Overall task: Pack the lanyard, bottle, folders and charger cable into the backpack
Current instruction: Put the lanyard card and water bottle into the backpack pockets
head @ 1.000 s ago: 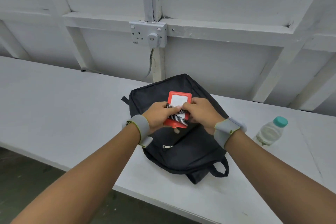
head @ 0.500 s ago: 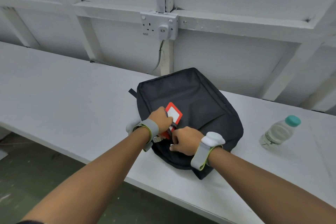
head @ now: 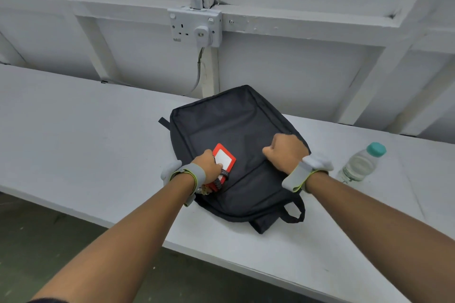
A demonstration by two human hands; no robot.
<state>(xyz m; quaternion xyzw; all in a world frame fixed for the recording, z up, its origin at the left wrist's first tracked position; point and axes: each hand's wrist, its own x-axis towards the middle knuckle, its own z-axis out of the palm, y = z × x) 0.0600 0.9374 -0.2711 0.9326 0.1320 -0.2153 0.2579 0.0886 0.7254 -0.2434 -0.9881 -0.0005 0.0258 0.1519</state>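
1. Head view: since 0.5 s ago, my right hand [head: 286,152] has slid rightward across the backpack [head: 236,125], fisted, seemingly pinching its front zip.
2. My left hand [head: 208,163] pinches the lanyard [head: 222,162] at the backpack's near-left edge.
3. It's light: stiff card, floppy strap; I'd grip the card.
4. Its long axis slants far-left to near-right.

It looked like a plain workshop: white-painted timber-framed wall [head: 295,61], long white surface [head: 73,135], exposed socket [head: 194,26].
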